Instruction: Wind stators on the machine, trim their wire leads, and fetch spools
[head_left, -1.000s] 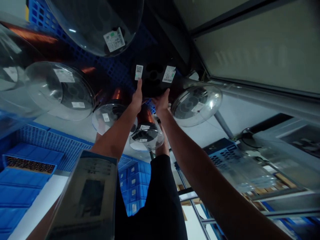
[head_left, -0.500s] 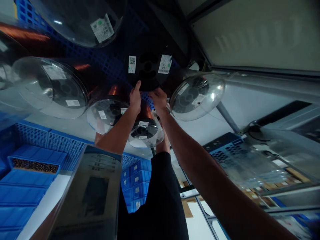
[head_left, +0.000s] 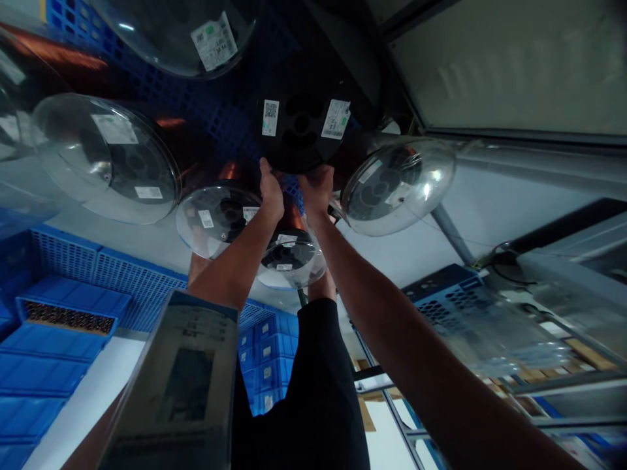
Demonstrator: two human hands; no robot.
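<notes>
A black reel (head_left: 301, 124) with two white labels fills the upper middle of the picture. My left hand (head_left: 271, 189) and my right hand (head_left: 316, 188) both grip its lower rim, side by side. Around it hang several clear-flanged reels with copper-coloured windings, one (head_left: 386, 186) just beside my right hand and another (head_left: 218, 222) just beside my left. A third clear reel (head_left: 291, 261) lies beyond my wrists, partly hidden by my right forearm.
A blue perforated crate wall (head_left: 98, 281) and stacked blue bins (head_left: 44, 352) fill the left side. A grey flat panel (head_left: 176, 378) stands in the foreground. A person in black (head_left: 304, 385) is below my arms. Metal shelving (head_left: 539, 365) runs along the right.
The black reel sits higher in the picture relative to my hands. My left fingers, earlier up by its label, are now at its lower rim. The whole view has tilted slightly.
</notes>
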